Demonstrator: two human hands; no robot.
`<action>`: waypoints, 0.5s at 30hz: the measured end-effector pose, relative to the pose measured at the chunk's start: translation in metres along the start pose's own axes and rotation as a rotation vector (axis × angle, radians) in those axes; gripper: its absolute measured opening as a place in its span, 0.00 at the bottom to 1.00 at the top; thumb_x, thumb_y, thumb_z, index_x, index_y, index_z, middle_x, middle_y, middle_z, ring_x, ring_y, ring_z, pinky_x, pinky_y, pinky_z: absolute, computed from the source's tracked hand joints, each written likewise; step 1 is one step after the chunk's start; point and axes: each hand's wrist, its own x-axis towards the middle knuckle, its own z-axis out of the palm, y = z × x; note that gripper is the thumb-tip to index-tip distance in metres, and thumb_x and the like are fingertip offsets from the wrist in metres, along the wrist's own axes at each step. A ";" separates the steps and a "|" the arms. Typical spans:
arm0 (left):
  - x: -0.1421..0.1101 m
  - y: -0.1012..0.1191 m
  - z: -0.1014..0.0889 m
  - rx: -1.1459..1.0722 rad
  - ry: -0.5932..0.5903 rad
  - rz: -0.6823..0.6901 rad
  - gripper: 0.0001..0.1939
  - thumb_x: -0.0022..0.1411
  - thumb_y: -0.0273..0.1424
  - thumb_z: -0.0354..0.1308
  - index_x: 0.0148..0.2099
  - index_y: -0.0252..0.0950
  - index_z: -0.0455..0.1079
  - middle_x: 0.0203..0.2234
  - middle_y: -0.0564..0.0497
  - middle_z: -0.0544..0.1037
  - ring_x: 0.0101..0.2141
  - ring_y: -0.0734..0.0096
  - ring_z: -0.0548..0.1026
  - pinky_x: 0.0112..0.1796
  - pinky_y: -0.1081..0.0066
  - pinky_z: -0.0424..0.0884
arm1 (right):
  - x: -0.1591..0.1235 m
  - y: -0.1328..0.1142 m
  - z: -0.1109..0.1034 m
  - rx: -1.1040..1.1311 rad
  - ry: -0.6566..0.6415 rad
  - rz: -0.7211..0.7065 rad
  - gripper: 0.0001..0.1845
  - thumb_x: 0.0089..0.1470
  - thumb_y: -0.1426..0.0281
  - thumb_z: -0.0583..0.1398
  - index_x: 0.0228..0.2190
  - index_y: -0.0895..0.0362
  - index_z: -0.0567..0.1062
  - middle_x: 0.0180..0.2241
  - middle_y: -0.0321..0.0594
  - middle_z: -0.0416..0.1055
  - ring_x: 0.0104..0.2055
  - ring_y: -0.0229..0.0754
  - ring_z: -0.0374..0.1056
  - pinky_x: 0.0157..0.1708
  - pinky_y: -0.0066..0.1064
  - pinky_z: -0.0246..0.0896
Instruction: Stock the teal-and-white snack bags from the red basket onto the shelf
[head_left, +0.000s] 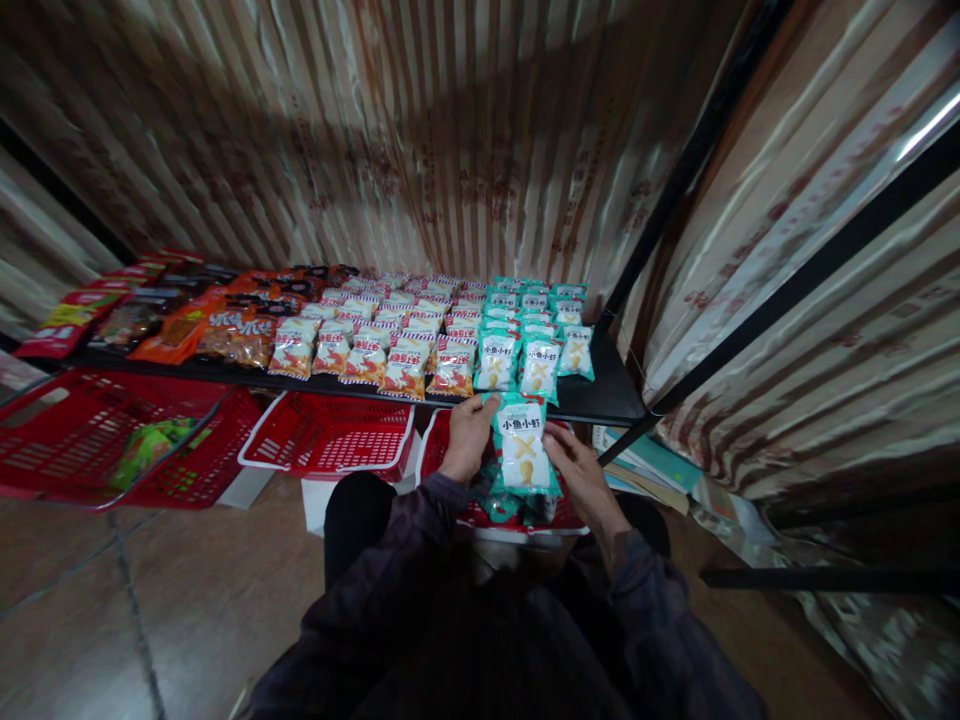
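Observation:
Between my two hands is a teal-and-white snack bag (523, 450), held upright with its printed front facing me. My left hand (466, 440) grips its upper left edge, thumb on top. At the bag's right edge, the fingers of my right hand (583, 475) close on it. Below the bag is a red basket (433, 450) with several more teal bags inside, partly hidden. Just beyond my hands, rows of matching teal snack bags (538, 362) stand on the black shelf (600, 395).
Left along the shelf are red-and-white snack bags (367, 350), orange bags (176, 325) and red bags (67, 315). Two more red baskets (330, 440) sit below it; the far-left one holds a green packet (154, 448). Black posts (690, 160) and striped curtains (375, 130) enclose the shelf.

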 end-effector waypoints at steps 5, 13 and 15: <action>-0.007 0.001 0.004 0.053 -0.152 -0.036 0.18 0.46 0.45 0.65 0.24 0.34 0.69 0.18 0.57 0.69 0.22 0.78 0.66 0.26 0.76 0.64 | -0.005 -0.008 0.013 0.120 -0.096 0.095 0.24 0.38 0.57 0.71 0.38 0.54 0.78 0.31 0.38 0.80 0.36 0.46 0.76 0.35 0.34 0.71; -0.015 -0.002 -0.015 0.181 -0.278 -0.091 0.23 0.48 0.49 0.64 0.37 0.34 0.74 0.29 0.51 0.76 0.29 0.75 0.72 0.28 0.77 0.66 | 0.011 -0.019 0.016 0.256 0.090 0.081 0.19 0.35 0.61 0.72 0.31 0.54 0.77 0.27 0.35 0.79 0.31 0.45 0.76 0.31 0.34 0.73; -0.020 -0.007 -0.021 0.191 -0.322 -0.128 0.24 0.45 0.48 0.66 0.36 0.34 0.73 0.29 0.51 0.76 0.30 0.73 0.73 0.29 0.75 0.68 | 0.017 -0.020 0.013 0.266 0.140 0.057 0.18 0.34 0.62 0.72 0.29 0.55 0.76 0.26 0.34 0.79 0.28 0.43 0.76 0.31 0.33 0.73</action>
